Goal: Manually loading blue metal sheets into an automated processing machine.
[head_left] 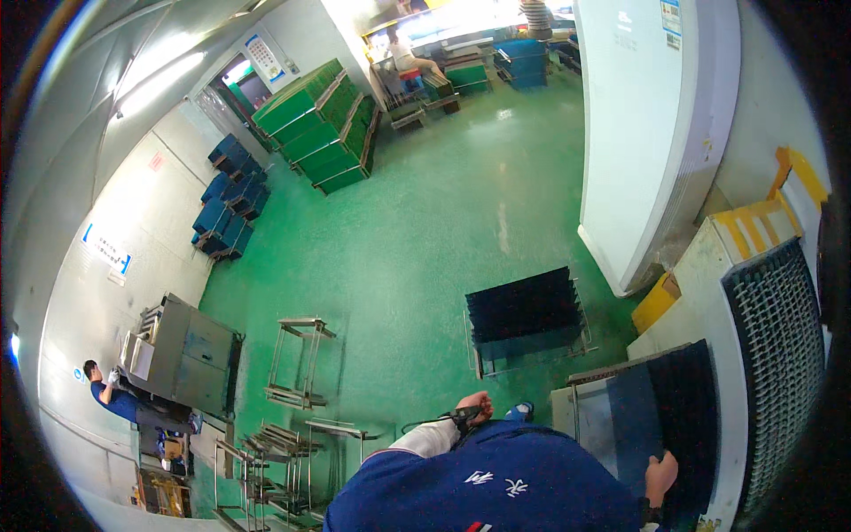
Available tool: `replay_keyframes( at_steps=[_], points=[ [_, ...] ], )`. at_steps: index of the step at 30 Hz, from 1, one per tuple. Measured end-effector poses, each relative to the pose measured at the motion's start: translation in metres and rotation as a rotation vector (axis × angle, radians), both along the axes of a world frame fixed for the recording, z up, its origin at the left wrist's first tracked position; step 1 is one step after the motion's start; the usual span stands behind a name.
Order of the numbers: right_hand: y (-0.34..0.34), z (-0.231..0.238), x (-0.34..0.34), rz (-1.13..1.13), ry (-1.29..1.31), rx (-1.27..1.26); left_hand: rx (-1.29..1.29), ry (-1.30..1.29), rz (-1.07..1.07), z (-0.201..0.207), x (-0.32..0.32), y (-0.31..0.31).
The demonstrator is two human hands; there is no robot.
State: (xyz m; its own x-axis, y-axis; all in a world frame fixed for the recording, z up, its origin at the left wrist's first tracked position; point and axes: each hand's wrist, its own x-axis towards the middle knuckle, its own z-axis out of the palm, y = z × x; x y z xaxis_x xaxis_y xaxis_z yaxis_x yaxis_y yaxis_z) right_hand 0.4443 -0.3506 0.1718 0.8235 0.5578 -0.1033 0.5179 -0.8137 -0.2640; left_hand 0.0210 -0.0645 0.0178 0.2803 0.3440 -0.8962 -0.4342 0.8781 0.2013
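My left hand (475, 407), with a dark strap at the wrist, is held in front of my body above the floor. Its fingers are curled in, and nothing shows in them. Low on the right, my right hand (659, 476) is closed at the edge of a dark blue-grey sheet (631, 417). That sheet leans beside a row of black sheets (690, 399) on a stand to my right. The fingertips of the right hand are partly hidden. Ahead stands a metal rack (523, 310) filled with upright black sheets.
Empty metal frames (301, 363) stand to the left, with several more below them. A grey cabinet (182, 355) is by the left wall, near a seated person (115, 403). Green stacks (324, 133) stand farther off. A white partition (634, 133) and black mesh panel (776, 355) bound the right.
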Motion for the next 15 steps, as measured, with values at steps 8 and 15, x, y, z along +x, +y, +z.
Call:
replay_keyframes(
  at_steps=[8, 15],
  points=[
    [-0.002, -0.010, 0.000, -0.023, -0.009, 0.005, 0.001, 0.044, 0.011, -0.001, -0.019, -0.003],
    [-0.002, -0.014, -0.016, -0.047, 0.032, -0.049, 0.040, -0.053, 0.038, -0.013, -0.041, 0.001]
  ],
)
